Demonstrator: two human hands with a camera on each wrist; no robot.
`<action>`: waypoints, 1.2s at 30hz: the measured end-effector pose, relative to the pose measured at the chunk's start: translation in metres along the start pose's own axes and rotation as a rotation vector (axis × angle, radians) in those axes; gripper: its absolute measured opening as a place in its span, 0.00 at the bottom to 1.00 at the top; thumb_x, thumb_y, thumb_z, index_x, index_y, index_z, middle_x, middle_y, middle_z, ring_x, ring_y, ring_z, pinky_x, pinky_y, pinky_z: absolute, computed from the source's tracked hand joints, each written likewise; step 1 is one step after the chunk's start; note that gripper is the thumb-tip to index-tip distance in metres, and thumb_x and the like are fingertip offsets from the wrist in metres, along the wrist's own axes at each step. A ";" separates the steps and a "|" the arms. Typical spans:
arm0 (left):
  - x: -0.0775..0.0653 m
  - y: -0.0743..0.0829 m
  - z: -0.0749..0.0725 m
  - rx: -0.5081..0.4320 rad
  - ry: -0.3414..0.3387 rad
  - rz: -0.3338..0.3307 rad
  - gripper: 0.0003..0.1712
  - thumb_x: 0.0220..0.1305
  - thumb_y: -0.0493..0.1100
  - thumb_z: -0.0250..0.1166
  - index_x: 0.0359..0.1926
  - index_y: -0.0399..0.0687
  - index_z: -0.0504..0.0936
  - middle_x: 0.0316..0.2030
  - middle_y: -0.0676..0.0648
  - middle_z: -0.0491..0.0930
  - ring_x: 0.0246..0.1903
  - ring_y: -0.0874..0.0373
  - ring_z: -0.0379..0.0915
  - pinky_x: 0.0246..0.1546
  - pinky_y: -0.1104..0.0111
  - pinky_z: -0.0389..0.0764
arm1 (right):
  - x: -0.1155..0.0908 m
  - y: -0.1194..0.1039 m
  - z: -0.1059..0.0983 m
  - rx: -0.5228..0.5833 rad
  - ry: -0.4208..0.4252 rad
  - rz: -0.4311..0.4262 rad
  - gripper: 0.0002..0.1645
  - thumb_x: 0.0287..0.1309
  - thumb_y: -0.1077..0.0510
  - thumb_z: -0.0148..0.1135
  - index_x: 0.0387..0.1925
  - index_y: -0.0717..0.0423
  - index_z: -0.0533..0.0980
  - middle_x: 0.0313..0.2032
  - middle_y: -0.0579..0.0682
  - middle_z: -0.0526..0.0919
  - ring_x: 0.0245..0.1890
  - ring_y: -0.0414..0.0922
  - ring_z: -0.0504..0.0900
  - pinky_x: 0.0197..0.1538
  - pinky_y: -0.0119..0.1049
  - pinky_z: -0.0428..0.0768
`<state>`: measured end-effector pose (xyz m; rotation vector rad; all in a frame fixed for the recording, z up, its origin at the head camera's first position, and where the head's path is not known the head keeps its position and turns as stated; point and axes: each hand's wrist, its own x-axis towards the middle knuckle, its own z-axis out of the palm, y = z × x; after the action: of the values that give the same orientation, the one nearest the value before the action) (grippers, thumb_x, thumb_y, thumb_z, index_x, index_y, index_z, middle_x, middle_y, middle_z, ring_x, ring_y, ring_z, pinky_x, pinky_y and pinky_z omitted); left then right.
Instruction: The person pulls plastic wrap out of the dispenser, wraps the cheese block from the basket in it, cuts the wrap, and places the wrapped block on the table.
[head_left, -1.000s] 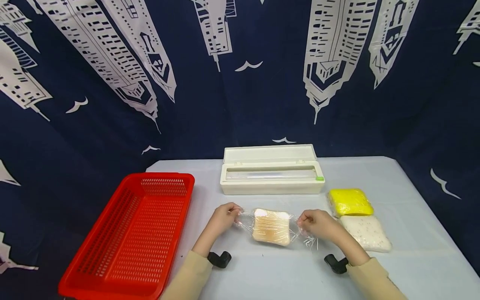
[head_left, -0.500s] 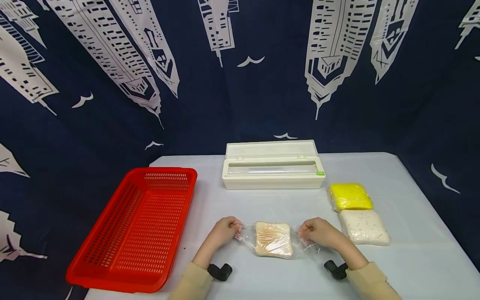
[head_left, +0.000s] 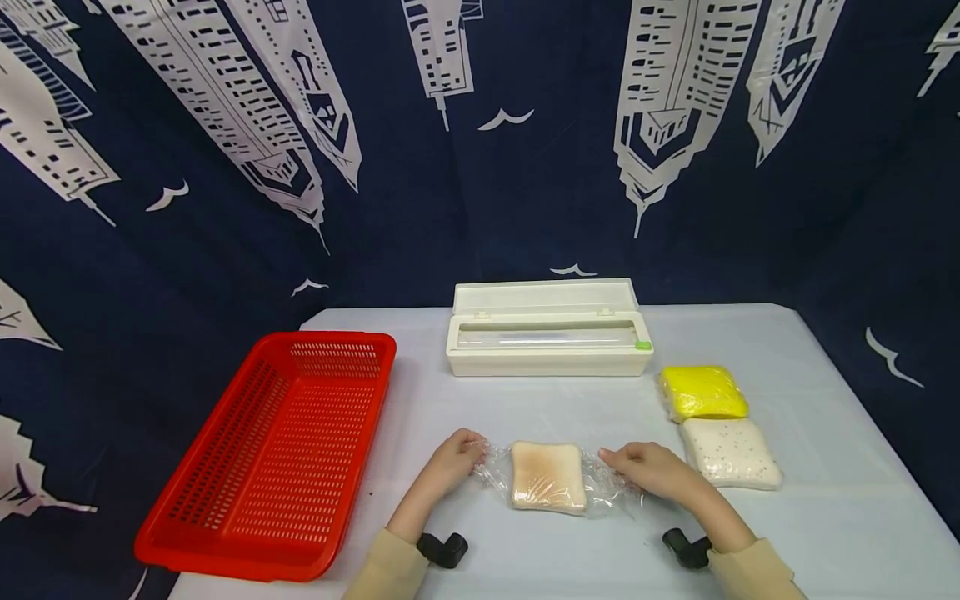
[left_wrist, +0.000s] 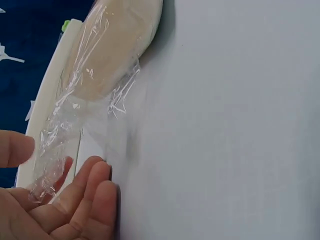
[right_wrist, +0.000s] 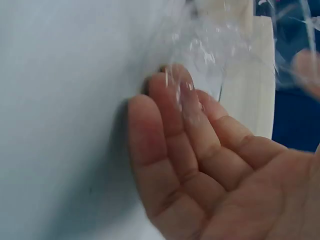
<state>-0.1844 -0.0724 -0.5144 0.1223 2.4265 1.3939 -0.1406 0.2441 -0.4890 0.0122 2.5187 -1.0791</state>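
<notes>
A slice of bread (head_left: 548,477) wrapped in clear plastic film lies on the table between both hands, its film ends loose and crumpled on either side. At the left film end (left_wrist: 50,165) is my left hand (head_left: 454,460), its thumb parted from the fingers and the film lying across the fingers. On the other side, my right hand (head_left: 654,468) is at the right film end (right_wrist: 205,42). Its thumb stands apart, and the film overlaps the fingertips (right_wrist: 185,95) in the right wrist view.
Behind the bread stands a white film dispenser box (head_left: 551,363) with its lid raised. A red basket (head_left: 333,533) is at the left. To the right lie a yellow wrapped pack (head_left: 703,392) and a white speckled slice (head_left: 731,452). A dark patterned curtain (head_left: 465,208) hangs behind.
Both hands lowered the wrapped bread toward the near side of the table. Since half a second ago, the fingers have loosened from the film ends, and the right hand has shifted slightly right.
</notes>
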 end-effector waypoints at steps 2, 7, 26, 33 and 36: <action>-0.001 -0.001 0.001 0.002 -0.001 -0.006 0.18 0.70 0.47 0.57 0.48 0.34 0.77 0.36 0.42 0.81 0.34 0.56 0.75 0.34 0.67 0.76 | -0.005 0.001 -0.002 0.000 -0.030 0.015 0.34 0.66 0.36 0.54 0.46 0.66 0.77 0.31 0.50 0.82 0.30 0.44 0.77 0.33 0.39 0.77; -0.007 0.000 0.002 0.076 0.018 -0.028 0.26 0.66 0.53 0.62 0.49 0.33 0.76 0.38 0.40 0.81 0.38 0.52 0.76 0.35 0.61 0.77 | -0.016 0.004 0.000 0.005 -0.089 -0.008 0.40 0.60 0.39 0.62 0.55 0.71 0.70 0.38 0.53 0.79 0.38 0.45 0.78 0.41 0.42 0.79; -0.019 -0.001 0.012 -0.111 0.075 -0.010 0.12 0.70 0.38 0.57 0.49 0.32 0.72 0.31 0.42 0.79 0.29 0.58 0.78 0.30 0.66 0.84 | -0.024 0.015 0.012 0.368 0.003 0.057 0.15 0.67 0.57 0.56 0.41 0.69 0.73 0.31 0.52 0.82 0.34 0.44 0.84 0.37 0.36 0.86; -0.018 0.001 0.019 -0.193 0.143 -0.035 0.12 0.74 0.40 0.52 0.48 0.33 0.73 0.32 0.42 0.78 0.28 0.59 0.79 0.30 0.66 0.86 | -0.022 0.005 0.024 0.597 0.096 0.176 0.12 0.69 0.59 0.51 0.40 0.69 0.71 0.36 0.53 0.78 0.38 0.42 0.84 0.45 0.37 0.85; -0.017 0.002 0.021 -0.230 0.170 -0.046 0.11 0.73 0.40 0.52 0.46 0.33 0.73 0.33 0.41 0.78 0.28 0.59 0.78 0.30 0.67 0.85 | -0.022 0.000 0.029 0.638 0.136 0.192 0.12 0.69 0.57 0.51 0.38 0.66 0.71 0.37 0.51 0.78 0.39 0.40 0.82 0.47 0.37 0.84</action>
<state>-0.1619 -0.0586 -0.5182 -0.1108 2.3609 1.7110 -0.1102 0.2275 -0.4993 0.5047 2.1146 -1.7874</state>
